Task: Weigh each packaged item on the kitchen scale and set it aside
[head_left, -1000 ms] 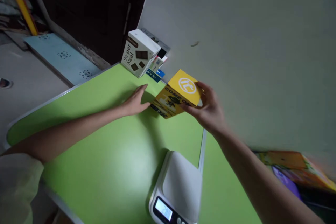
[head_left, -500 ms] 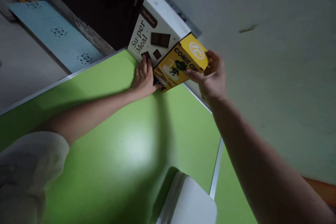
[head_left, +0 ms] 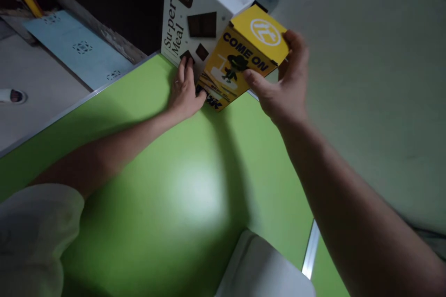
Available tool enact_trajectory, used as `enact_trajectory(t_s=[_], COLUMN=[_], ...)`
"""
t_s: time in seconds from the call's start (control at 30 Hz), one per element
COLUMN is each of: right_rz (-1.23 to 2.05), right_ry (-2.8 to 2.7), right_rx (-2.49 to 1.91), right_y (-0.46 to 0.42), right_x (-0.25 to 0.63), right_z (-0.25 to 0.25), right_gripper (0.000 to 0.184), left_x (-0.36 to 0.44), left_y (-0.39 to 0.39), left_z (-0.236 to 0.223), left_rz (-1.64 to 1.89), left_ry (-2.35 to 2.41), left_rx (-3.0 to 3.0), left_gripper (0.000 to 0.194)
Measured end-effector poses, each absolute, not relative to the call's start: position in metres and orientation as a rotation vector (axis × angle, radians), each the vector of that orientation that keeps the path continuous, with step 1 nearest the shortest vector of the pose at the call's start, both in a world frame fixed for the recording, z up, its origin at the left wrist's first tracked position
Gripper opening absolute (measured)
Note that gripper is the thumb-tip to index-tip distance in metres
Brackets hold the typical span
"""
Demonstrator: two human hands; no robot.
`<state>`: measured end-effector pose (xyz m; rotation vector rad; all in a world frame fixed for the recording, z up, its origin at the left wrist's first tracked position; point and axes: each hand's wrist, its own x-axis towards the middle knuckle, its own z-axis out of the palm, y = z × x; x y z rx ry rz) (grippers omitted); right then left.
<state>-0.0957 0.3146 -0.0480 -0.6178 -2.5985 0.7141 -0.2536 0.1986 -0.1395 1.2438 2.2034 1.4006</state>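
Near the far corner of the green table, a yellow box with "COME ON" lettering stands in front of a white box printed "Su-per Meal" with chocolate pieces. My right hand grips the yellow box's upper right side, thumb on the front and fingers behind, partly hidden. On the left, my left hand has its fingers stretched out against the white box's lower front. Its thumb reaches the yellow box's lower left corner. The yellow box covers the white one's right part.
A pale rounded object stands on the green table at the near edge of view. Against the table's right side is a wall. Left of the table lie a light blue patterned board and a foot in a white sandal.
The yellow box's top has shifted slightly away from the white box, still in my right hand. Both boxes look larger and higher as the view moved. A sandalled foot has appeared at left.
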Motion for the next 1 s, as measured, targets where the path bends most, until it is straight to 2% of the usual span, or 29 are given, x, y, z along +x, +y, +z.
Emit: enact_trajectory(t_s=[0.13,0.33,0.43,0.5,0.57,0.7,0.77,1.0], right_rz=[0.615,0.709,0.775,0.816,0.814,0.682,0.676,1.033], right_ry=[-2.402,-2.362,-2.358,-2.325,-2.350,-2.632,-2.710,-2.349], right_rx=[-0.662,-0.690,-0.762,-0.844,-0.911,-0.889,-0.873,-1.164], right_y=[0.316,0.323,0.315,0.300,0.276,0.219,0.194,0.129], right_x=[-0.097,-0.105,-0.101,-0.089,-0.068,-0.005,0.031,0.144], right_z=[-0.052,-0.056,-0.048,-0.038,-0.029,-0.016,-0.011,0.012], right_gripper=[0.086,0.095,0.105,0.105,0.091,0.045,0.031,0.022], left_x=[-0.254,-0.253,-0.251,-0.247,-0.242,-0.223,-0.206,-0.092], left_y=[0.199,0.196,0.187,0.174,0.155,0.116,0.102,0.092], left_z=[-0.139,-0.131,-0.122,-0.117,-0.114,-0.103,-0.091,-0.025], left_rz=[1.410,1.403,1.392,1.362,1.306,1.082,0.970,0.701], left_ry=[2.206,2.297,2.326,2.332,2.309,2.192,2.086,1.632], left_rx=[1.245,1.268,1.226,1.194,1.239,1.485,1.627,1.979], left_gripper=[0.087,0.085,0.080,0.075,0.070,0.054,0.046,0.037])
